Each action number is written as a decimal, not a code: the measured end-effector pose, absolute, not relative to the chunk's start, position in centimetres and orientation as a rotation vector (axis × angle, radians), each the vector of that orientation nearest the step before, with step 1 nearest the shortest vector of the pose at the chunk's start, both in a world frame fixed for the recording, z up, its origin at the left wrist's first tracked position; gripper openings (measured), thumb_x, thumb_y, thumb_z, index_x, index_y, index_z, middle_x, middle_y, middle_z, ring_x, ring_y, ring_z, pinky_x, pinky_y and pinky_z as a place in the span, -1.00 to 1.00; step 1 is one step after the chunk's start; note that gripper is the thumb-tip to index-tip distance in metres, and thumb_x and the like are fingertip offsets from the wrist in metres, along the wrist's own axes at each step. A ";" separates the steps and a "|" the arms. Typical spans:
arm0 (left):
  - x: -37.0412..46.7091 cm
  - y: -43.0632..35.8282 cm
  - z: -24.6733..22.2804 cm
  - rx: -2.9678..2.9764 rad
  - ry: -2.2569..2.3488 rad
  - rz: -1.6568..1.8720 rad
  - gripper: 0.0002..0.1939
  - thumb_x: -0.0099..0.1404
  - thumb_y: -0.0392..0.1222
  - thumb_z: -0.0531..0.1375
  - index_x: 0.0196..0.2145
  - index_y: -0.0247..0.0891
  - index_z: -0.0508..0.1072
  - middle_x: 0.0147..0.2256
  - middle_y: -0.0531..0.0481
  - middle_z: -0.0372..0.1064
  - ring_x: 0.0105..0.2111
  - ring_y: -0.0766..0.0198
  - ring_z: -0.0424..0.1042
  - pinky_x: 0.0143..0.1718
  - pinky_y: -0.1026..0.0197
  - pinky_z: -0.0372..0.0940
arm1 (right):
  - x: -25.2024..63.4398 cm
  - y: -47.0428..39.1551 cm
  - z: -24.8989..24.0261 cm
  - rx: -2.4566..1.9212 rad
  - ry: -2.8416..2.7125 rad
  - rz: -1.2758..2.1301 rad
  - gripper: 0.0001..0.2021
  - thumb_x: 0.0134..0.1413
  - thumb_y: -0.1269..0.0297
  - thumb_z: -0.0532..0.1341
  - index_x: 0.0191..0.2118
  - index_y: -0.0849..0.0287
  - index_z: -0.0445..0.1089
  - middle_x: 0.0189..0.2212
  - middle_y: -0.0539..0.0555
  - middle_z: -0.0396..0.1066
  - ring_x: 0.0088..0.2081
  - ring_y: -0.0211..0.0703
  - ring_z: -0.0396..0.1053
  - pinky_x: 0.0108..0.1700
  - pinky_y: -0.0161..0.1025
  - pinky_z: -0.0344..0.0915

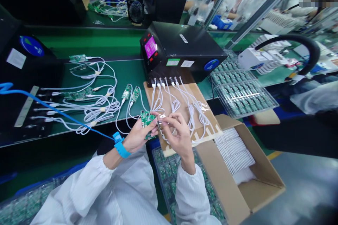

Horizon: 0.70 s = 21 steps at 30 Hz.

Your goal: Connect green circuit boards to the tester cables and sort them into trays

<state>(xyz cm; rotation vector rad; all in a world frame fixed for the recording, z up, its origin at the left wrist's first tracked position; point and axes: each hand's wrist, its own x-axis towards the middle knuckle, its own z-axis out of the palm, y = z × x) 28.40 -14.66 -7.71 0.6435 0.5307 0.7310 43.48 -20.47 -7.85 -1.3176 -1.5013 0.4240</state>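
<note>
Left hand: my left hand (137,134) is curled shut around a small green circuit board (146,119), gripping it by the edges, held up just off the bench's near edge.
Right hand: my right hand (176,132) pinches the plug end of a white cable (160,124) between thumb and fingertips, tip right at the board's right edge.
Step in hand: I judge I am mating the plug to the board's port; whether it is seated I cannot tell.
Next move: it calls for lining the plug square with the port and a short straight push while the left hand braces.
Tester: the black test box (182,51) sits mid-bench, its row of white leads spilling over a cardboard sheet (185,112).
Other boards: 2 boards (131,93) already on cables lie on the green mat, left of the cardboard.
Wrist: blue strap (120,146), its cord running left.
Carton: open cardboard box (237,168) at my right.
</note>
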 end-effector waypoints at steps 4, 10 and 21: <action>28.5 -14.9 -7.7 0.634 0.552 0.740 -0.55 0.19 -0.02 0.47 -0.09 -0.25 0.44 -0.41 0.11 0.22 -0.51 0.50 0.12 -0.47 0.38 0.13 | 43.4 -20.6 -7.6 -1.296 -1.534 0.383 -0.81 0.35 0.42 0.22 -0.02 0.11 0.53 -0.17 0.08 0.30 -0.18 -0.25 0.42 -0.13 -0.25 0.48; 28.3 -15.0 -8.2 0.615 0.546 0.773 -0.65 0.24 -0.07 0.44 -0.13 -0.25 0.45 -0.45 0.12 0.20 -0.49 0.48 0.17 -0.44 0.39 0.19 | 42.9 -20.4 -7.8 -1.318 -1.582 0.304 -0.80 0.36 0.42 0.21 -0.01 0.10 0.54 -0.16 0.10 0.36 -0.19 -0.24 0.46 -0.15 -0.25 0.48; 24.8 -15.4 -9.1 0.993 0.891 0.663 -0.61 0.36 0.07 0.31 0.02 -0.20 0.46 -0.33 0.02 0.47 -0.38 0.33 0.45 -0.28 0.29 0.40 | 48.2 -27.9 -8.5 -1.700 -1.759 0.133 -0.51 0.36 0.57 0.08 0.28 0.03 0.37 0.10 0.09 0.52 0.05 -0.15 0.55 0.01 -0.24 0.53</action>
